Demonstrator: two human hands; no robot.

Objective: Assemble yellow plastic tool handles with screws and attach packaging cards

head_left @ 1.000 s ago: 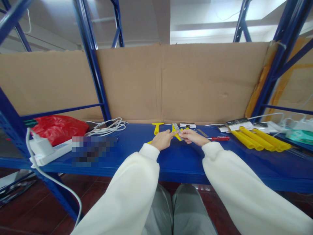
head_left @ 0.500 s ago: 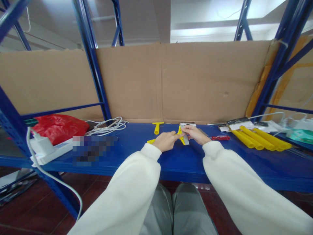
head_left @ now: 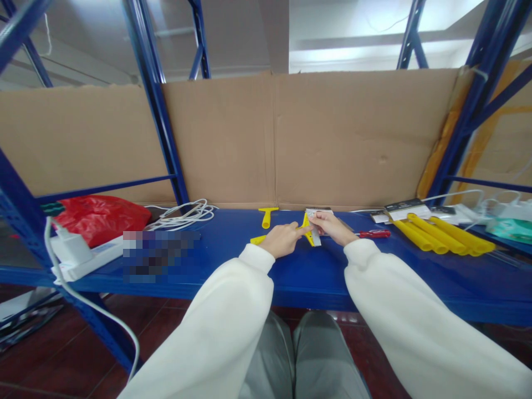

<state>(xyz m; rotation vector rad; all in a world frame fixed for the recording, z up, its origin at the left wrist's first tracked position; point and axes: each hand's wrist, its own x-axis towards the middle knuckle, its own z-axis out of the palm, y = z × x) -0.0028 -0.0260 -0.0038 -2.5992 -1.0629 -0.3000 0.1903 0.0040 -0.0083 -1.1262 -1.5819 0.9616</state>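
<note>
My left hand [head_left: 281, 240] is closed round the handle of a yellow T-shaped scraper [head_left: 308, 231]; the handle's end pokes out behind my palm. Its wide head faces right, toward my other hand. Against that head, the fingers of my right hand [head_left: 330, 226] pinch a thin silvery blade [head_left: 316, 239]. My fingertips partly cover where blade and head meet. Just right of my right hand lies a red-handled screwdriver [head_left: 374, 234], its shaft running behind the hand. A second yellow T-shaped part [head_left: 267, 217] lies beyond my left hand.
Several yellow tubes [head_left: 436, 235] lie on the blue shelf [head_left: 233, 266] at right, beside black-and-white packets [head_left: 407, 209]. On the left are a red bag [head_left: 102, 216], a white power strip [head_left: 100, 255] and coiled white cable [head_left: 187, 215]. Cardboard [head_left: 353, 138] backs the shelf.
Almost nothing differs. Both hands stay at the scraper head, with only a very slight shift of the fingers and blade.
</note>
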